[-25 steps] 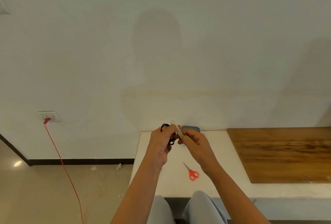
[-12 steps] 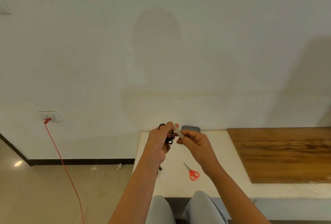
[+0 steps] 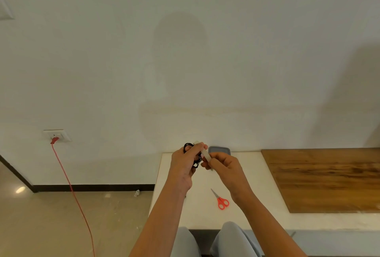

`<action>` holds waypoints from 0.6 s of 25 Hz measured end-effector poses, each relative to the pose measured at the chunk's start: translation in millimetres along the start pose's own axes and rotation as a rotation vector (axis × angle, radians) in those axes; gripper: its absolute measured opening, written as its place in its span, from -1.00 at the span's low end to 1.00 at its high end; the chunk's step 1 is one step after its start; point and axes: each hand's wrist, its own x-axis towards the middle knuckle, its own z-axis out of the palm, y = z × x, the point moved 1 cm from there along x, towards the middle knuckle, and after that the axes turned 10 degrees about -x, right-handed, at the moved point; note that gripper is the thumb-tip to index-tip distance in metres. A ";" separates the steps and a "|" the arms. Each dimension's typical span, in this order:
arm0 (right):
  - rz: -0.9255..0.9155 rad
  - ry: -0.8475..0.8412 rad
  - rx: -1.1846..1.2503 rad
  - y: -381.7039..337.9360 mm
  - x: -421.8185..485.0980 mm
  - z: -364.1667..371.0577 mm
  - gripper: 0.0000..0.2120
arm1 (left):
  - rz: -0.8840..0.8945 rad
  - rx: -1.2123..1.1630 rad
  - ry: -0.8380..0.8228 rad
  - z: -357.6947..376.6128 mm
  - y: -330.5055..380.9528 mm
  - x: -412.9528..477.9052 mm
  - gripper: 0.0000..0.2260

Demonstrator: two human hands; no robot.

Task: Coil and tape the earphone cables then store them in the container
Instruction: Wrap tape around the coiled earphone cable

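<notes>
Black coiled cable (image 3: 198, 158) against pale tape strip (image 3: 206, 156)

Red-handled scissors (image 3: 222, 201) lie closed on the white table (image 3: 257, 195), blades pointing away to the left. A wooden board (image 3: 329, 178) covers the table's right part. On the wall (image 3: 246, 51) to the left, a red cord (image 3: 70, 184) is plugged into a white socket (image 3: 59, 134) and trails down across the beige floor (image 3: 51, 226). A small pale scrap (image 3: 137, 193) lies by the dark skirting (image 3: 92, 187)

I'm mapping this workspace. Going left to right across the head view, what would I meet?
Wall socket, left hand, scissors, wooden board. The right hand and container overlap the scissors, so I skip them.
</notes>
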 end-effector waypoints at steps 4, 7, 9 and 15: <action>-0.033 -0.038 0.040 3.0 -2.9 -0.8 -0.74 | -0.041 -0.025 -0.001 0.0 4.6 0.3 -0.85; -0.057 -0.064 0.056 4.0 -4.1 -2.0 -0.71 | -0.081 -0.071 -0.013 1.2 8.7 -0.4 -0.84; -0.051 -0.053 0.078 4.5 -4.4 -3.0 -0.71 | -0.110 -0.111 -0.009 1.6 11.0 0.6 -0.82; -0.019 0.027 0.089 1.6 -0.2 -4.0 -0.78 | -0.062 0.004 0.006 -1.8 5.5 3.9 -0.74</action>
